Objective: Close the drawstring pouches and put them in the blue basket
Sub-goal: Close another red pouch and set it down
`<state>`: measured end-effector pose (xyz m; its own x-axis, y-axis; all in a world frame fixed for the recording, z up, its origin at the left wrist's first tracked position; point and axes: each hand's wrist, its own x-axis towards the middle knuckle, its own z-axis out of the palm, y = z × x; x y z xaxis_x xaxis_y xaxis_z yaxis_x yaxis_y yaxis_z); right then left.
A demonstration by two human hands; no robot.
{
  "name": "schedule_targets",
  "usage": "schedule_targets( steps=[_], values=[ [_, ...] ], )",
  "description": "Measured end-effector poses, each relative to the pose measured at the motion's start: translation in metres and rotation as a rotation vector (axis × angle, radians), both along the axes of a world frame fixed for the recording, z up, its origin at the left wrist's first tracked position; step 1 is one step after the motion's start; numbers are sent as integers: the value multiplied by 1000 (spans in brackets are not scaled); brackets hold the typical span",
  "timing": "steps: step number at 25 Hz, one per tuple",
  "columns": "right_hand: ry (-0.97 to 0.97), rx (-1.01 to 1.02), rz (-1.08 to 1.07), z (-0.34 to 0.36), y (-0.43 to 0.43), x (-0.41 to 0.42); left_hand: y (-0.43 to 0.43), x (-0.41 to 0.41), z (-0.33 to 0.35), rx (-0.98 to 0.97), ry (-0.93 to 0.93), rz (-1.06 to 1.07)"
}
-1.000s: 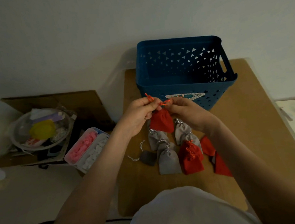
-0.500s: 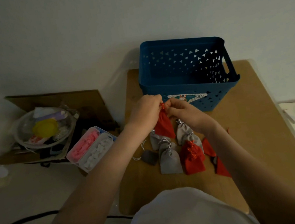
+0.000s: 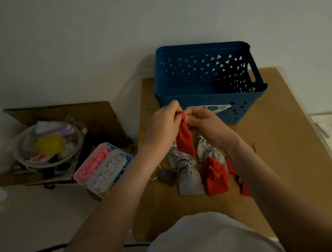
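My left grip (image 3: 163,124) and right grip (image 3: 204,124) meet knuckle to knuckle at the neck of a red pouch (image 3: 185,142). Both are clamped on it: the left curls round the gathered top, and the right pinches the cord (image 3: 183,116) that loops up between them. My fingers hide the neck, so I cannot tell whether it is drawn fully closed. The pouch hangs straight down from the grips, clear of the table (image 3: 287,132).

Just beyond the grips stands the basket (image 3: 248,105), upright, its near wall right behind my knuckles.

Below the grips, toward me, grey pouches (image 3: 189,179) lie in a heap. Red pouches (image 3: 215,176) lie touching them under my right wrist, and a dark pouch (image 3: 168,177) lies beside the heap under my left forearm.

Well off to the left of the left grip, off the table, sit a clear box (image 3: 101,167) of pink and white pieces and a bowl (image 3: 48,144) of odds.
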<state>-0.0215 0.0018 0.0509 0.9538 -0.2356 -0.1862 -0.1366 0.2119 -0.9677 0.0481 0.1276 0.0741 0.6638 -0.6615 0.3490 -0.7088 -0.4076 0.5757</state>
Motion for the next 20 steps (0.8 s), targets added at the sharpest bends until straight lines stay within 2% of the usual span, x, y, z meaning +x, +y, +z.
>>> schedule_targets(
  steps=[6, 8, 11, 12, 16, 20],
  values=[
    [7, 113, -84, 5, -1, -1, 1, -1, -13, -161, 201, -3],
    [35, 113, -181, 4, 0, 0, 2, 1, -17, -267, 407, 33],
    [70, -27, -347, 0, -6, -1, 3, 2, -16, -458, 864, 121],
    [84, -82, -362, -2, -8, -2, 4, 1, -14, -463, 914, 136],
    [127, -162, -342, -9, -13, -6, 13, 3, -20, -323, 731, 164],
    [134, -159, -331, -9, -15, -3, 17, 2, -22, -262, 681, 221]
  ],
)
